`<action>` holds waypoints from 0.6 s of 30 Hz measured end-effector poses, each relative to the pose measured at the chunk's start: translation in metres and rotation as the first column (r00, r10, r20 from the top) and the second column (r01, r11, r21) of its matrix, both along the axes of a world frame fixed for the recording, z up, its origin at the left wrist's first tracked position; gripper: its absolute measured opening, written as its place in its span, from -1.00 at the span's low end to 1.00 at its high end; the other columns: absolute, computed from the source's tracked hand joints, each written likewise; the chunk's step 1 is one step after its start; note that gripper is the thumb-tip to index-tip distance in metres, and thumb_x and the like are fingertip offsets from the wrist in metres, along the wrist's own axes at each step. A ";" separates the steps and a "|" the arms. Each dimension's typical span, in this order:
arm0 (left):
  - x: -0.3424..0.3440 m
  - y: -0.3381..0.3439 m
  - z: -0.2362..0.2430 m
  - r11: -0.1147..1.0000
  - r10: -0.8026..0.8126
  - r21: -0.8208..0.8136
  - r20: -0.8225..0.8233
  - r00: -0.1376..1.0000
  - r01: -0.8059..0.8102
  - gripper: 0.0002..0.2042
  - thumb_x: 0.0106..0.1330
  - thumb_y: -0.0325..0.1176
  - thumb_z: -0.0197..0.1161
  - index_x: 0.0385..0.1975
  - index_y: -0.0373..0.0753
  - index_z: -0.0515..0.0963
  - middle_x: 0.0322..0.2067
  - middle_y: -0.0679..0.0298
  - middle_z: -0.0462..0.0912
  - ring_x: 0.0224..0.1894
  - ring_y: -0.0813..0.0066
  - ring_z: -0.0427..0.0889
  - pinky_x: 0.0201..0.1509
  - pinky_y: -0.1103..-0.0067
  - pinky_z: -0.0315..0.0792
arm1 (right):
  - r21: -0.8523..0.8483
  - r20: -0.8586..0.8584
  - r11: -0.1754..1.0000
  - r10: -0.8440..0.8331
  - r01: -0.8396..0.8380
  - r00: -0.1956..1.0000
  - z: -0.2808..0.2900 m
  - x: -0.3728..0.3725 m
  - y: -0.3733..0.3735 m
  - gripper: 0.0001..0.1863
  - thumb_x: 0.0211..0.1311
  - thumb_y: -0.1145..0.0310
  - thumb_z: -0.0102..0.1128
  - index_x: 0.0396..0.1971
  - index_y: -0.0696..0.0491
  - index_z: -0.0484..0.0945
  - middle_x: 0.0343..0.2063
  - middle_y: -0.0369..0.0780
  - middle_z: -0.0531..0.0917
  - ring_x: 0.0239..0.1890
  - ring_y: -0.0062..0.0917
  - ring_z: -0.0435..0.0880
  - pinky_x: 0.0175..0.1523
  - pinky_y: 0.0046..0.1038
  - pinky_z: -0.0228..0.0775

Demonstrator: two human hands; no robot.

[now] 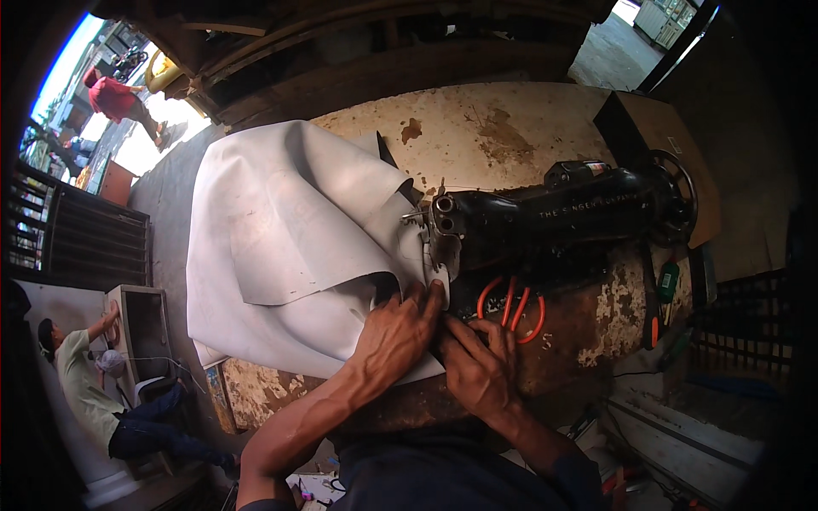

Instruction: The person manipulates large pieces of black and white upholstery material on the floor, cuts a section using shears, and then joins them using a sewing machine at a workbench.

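Observation:
A large white sheet [281, 221] of stiff, leather-like material lies bunched in folds on the worktable, its grey underside showing in places. Its edge runs under the head of a black sewing machine [545, 213]. My left hand [396, 328] presses and pinches the sheet just in front of the needle area, fingertips close to the presser foot. Beside it, my right hand [481, 366] is closed with bent fingers at the sheet's near edge, its fingertips almost meeting the left ones. What lies under the right fingertips is partly hidden. Orange-handled scissors [511, 311] lie right beside that hand.
The stained, worn worktable [452, 119] carries a cardboard box [656, 136] behind the machine's handwheel. A small green bottle [668, 281] sits at the right. To the left, a person in a light shirt [94, 383] reaches to an open cabinet [145, 332]; another in red [115, 98] is outside.

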State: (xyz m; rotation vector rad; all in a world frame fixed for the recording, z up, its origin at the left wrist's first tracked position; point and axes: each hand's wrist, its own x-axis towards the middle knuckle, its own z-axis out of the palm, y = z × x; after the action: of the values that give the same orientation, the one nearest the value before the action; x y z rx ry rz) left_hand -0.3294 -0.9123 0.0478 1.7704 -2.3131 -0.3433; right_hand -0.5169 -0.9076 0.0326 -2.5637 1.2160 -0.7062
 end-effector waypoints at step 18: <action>-0.002 -0.004 0.009 0.997 -0.023 0.075 -0.027 0.999 0.025 -0.54 0.30 -0.53 0.12 0.24 -0.37 0.49 -0.10 0.00 0.61 -0.25 0.00 0.75 -0.16 0.24 0.66 | 0.026 0.060 0.999 -0.024 0.022 0.998 -0.005 0.002 -0.008 -0.77 0.03 0.46 0.30 -0.26 0.02 0.77 0.09 -0.35 0.72 -0.06 -0.35 0.57 0.03 -0.22 0.35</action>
State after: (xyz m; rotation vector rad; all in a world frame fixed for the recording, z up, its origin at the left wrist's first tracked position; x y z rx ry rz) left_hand -0.3317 -0.9163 0.0568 1.7626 -2.3339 -0.4607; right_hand -0.5146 -0.9153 0.0276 -2.4931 1.2298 -0.7618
